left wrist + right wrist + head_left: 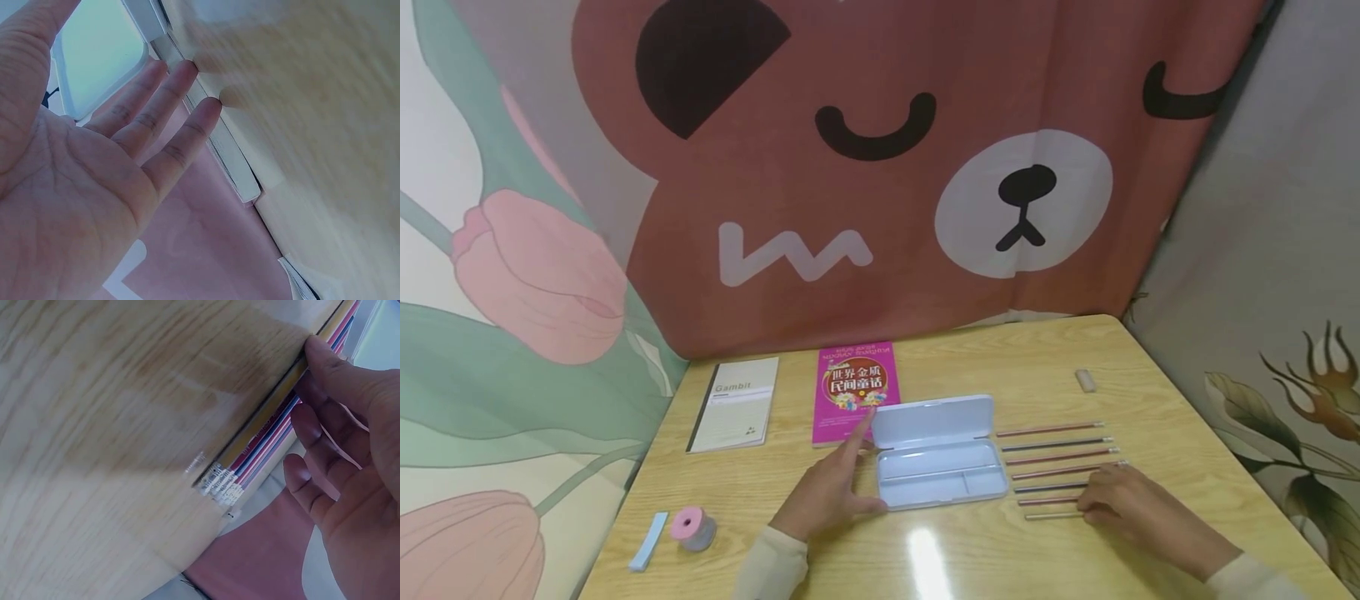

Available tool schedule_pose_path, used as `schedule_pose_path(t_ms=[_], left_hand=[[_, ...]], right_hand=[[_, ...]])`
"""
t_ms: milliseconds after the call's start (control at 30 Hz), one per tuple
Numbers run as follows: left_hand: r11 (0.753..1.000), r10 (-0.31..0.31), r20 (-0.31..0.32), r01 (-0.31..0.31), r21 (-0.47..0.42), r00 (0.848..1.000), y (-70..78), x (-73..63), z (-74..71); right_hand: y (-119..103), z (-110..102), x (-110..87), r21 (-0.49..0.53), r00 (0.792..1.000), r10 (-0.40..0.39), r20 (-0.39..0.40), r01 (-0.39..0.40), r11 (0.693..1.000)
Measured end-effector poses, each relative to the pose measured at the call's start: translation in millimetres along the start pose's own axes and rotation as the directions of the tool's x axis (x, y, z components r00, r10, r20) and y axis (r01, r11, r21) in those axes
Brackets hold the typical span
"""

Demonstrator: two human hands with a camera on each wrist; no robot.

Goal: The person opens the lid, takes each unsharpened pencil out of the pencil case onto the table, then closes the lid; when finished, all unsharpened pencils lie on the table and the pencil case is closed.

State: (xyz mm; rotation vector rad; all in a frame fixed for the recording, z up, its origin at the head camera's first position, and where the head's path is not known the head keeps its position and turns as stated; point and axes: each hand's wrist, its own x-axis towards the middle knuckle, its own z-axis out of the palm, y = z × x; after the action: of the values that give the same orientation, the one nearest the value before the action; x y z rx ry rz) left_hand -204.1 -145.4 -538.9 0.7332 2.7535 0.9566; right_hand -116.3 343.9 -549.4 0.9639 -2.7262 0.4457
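Note:
A light blue pencil case lies on the table with its lid raised; its divided tray holds nothing. My left hand is at the case's left side, thumb by the front corner and index finger by the lid. In the left wrist view, the fingers are spread and fairly straight. Several pencils lie in a row right of the case. My right hand is over their eraser ends. Its thumb and index finger pinch the nearest pencil, a yellow one, which appears to lie on the table.
A pink book lies behind the case, partly behind its lid. Farther left is a Gambit notebook. A spool with a pink end and a light blue strip lie front left. An eraser sits back right.

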Motion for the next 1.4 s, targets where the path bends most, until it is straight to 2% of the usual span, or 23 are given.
schedule_pose_path(t_ms=[233, 467, 567, 733, 933, 1133, 1400], left_hand=[[1.0, 0.006, -0.001, -0.006, -0.009, 1.0, -0.3, 0.1, 0.4], [1.0, 0.013, -0.005, -0.013, -0.004, 1.0, 0.5, -0.3, 0.2], [1.0, 0.02, -0.005, -0.02, -0.006, 1.0, 1.2, -0.8, -0.1], [1.0, 0.02, -0.003, -0.02, -0.005, 1.0, 1.3, -0.6, 0.9], [1.0, 0.013, -0.004, -0.013, -0.006, 1.0, -0.3, 0.0, 0.7], [1.0, 0.012, -0.005, -0.012, -0.011, 1.0, -0.7, -0.5, 1.3], [1.0, 0.018, -0.013, -0.018, 0.001, 1.0, -1.8, -0.4, 2.1]], right_hand=[[-8, -7, 11.6, -0.029, 0.999, 0.012, -0.033, -0.013, 0.999], [-31, -9, 51.5, 0.005, 0.995, 0.096, 0.016, -0.096, 0.995], [-38, 0, 73.1, 0.006, 0.998, 0.064, 0.001, -0.064, 0.998], [-46, 19, 108.9, 0.041, 0.999, -0.036, -0.028, 0.037, 0.998], [-67, 30, 144.5, 0.09, 0.996, -0.069, 0.051, 0.064, 0.994], [-77, 49, 162.4, 0.084, 0.989, -0.104, 0.106, 0.095, 0.992], [-87, 65, 174.8, 0.064, 0.99, -0.115, 0.087, 0.109, 0.992]])
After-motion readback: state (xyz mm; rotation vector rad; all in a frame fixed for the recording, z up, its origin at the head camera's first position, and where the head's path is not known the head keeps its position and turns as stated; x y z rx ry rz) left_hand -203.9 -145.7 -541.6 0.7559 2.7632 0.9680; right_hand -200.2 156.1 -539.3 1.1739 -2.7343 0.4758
